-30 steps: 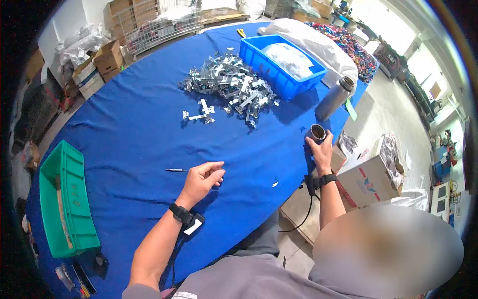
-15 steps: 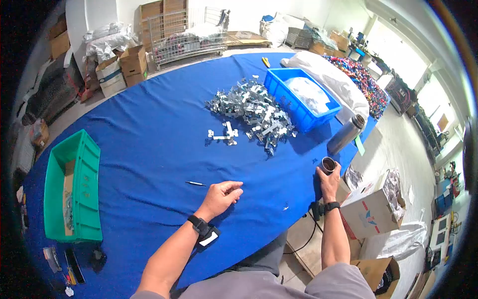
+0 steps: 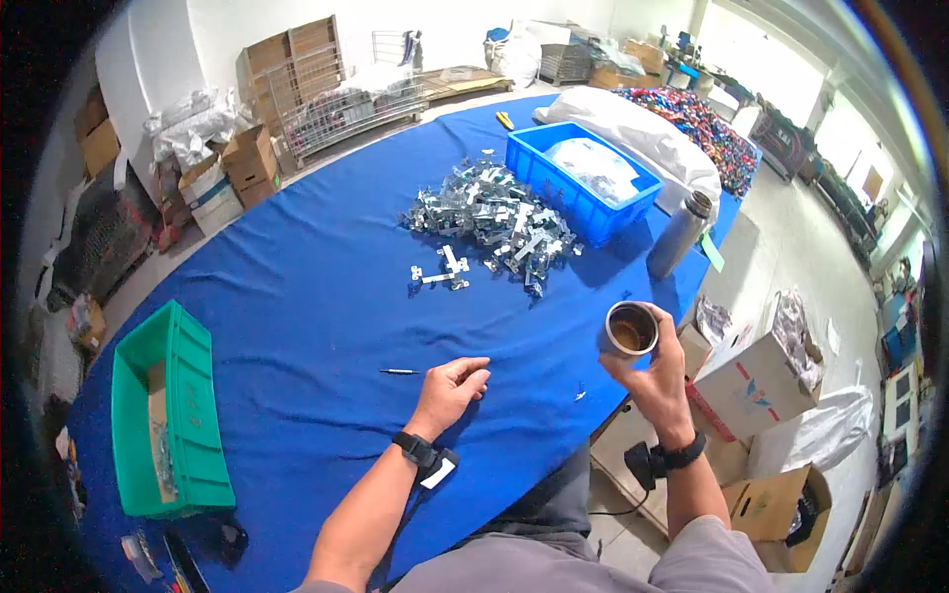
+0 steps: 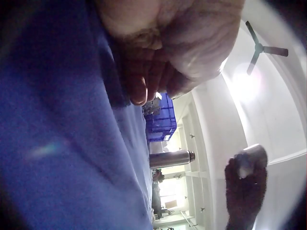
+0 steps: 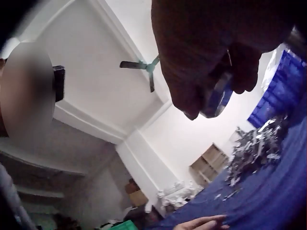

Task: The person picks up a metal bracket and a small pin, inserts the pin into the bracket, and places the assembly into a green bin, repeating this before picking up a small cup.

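In the head view my right hand [image 3: 660,381] grips a small metal cup [image 3: 631,329] with brown liquid in it, held up off the table near its right edge. The right wrist view shows the fingers round the shiny cup [image 5: 218,98]. My left hand [image 3: 447,398] rests on the blue cloth with its fingers loosely bent and nothing held. Just left of it lies a thin pen-like tool [image 3: 399,372]. A steel flask [image 3: 678,237] stands upright beyond the cup.
A pile of metal brackets [image 3: 494,217] lies beside a blue bin [image 3: 583,193] holding white plastic. At the left is a green bin [image 3: 203,425]. Yellow-handled tool [image 3: 505,120] lies at the far edge. A printed carton [image 3: 756,385] stands right of the table.
My right hand has lifted the cup from beside the table's right edge and brought it nearer. The left hand has stayed resting in about the same place. The head view has shifted.
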{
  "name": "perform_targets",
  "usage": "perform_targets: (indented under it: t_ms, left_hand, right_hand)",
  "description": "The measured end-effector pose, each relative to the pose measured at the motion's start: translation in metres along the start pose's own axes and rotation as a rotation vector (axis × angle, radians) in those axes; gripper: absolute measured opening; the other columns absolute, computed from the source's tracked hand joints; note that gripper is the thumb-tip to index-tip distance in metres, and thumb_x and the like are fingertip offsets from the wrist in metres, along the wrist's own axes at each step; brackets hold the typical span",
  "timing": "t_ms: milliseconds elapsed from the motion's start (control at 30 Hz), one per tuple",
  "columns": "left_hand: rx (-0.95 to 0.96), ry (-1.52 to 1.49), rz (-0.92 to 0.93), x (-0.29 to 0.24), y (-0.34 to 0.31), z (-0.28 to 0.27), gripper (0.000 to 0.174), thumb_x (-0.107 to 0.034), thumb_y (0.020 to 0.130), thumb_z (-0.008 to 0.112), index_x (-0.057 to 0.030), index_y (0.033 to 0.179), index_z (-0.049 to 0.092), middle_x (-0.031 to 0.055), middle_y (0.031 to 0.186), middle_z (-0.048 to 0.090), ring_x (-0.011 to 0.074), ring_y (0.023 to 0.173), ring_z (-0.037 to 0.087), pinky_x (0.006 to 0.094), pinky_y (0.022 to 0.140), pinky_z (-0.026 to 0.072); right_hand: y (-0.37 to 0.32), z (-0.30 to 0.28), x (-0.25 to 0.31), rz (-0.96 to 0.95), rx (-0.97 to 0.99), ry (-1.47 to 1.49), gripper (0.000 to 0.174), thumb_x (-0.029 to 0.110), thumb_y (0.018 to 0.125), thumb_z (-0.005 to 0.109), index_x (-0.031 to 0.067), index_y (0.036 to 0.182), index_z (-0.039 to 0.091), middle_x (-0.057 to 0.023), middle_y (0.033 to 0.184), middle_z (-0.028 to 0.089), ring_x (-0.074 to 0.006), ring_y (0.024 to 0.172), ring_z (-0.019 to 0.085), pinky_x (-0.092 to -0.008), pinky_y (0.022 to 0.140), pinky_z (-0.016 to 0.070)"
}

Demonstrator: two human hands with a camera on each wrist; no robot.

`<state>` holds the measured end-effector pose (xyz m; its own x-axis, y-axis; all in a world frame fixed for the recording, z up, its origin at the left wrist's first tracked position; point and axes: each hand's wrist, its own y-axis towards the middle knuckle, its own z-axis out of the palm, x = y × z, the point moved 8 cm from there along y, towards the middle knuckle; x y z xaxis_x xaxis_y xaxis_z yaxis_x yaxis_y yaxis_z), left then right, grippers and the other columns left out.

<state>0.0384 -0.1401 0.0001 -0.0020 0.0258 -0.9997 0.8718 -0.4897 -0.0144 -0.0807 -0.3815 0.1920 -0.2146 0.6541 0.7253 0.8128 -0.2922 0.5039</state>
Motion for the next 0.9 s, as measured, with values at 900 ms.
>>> perform_targets:
  t_ms: [900]
  left_hand:
    - [-0.026,-0.016,0.030,-0.003,0.000,-0.001,0.027,-0.014,0.093,0.065,0.0012,0.114,0.070,0.0063,0.088,0.072,0.0095,0.075,0.067,0.0244,0.066,0.0549]
  right_hand:
    - [-0.043,-0.009,0.259,-0.935,0.359,0.473,0.031,0.012,0.089,0.070,-0.0107,0.108,0.060,-0.0238,0.093,0.065,-0.0295,0.078,0.066,-0.0337,0.065,0.0554]
